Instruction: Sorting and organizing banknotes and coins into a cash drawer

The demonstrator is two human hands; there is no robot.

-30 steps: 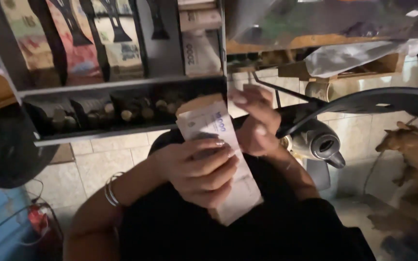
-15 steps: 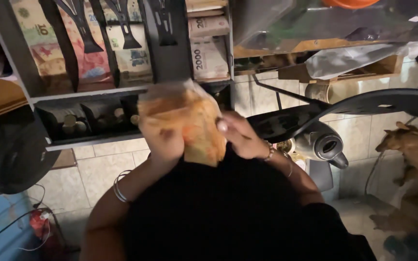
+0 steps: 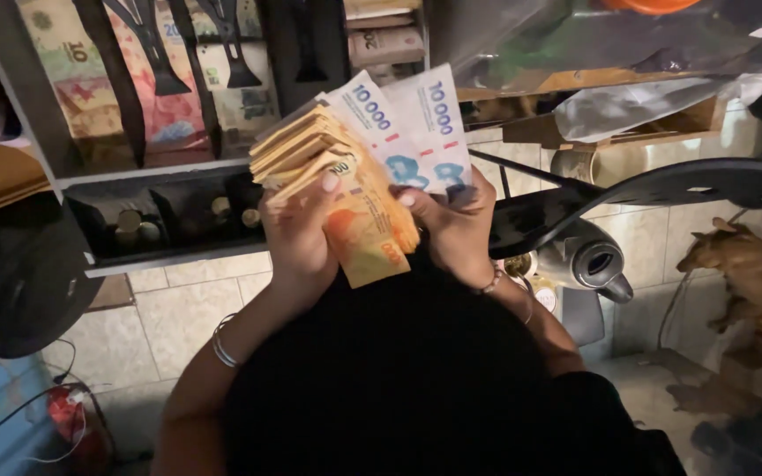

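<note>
My left hand (image 3: 302, 234) grips a thick wad of orange banknotes (image 3: 365, 247), thumb pressed on top, held in front of my chest. My right hand (image 3: 456, 225) holds the wad's right side, fingers on two pale blue-and-white banknotes (image 3: 416, 123) fanned upward behind the orange ones. Both hands are over the front edge of an open cash drawer (image 3: 169, 257). Thin bangles (image 3: 222, 345) circle my left wrist and a bracelet sits on my right.
The drawer holds several note slots with black clips (image 3: 147, 53) and coin cups (image 3: 134, 227). A metal kettle (image 3: 588, 260) stands on the tiled floor at right, a brown animal (image 3: 743, 264) beyond it. A dark round object (image 3: 11, 282) is at left.
The wad went from a pale folded bundle to orange notes showing; now it is fanned, with two pale notes spread upward. My hands have moved up slightly toward the drawer.
</note>
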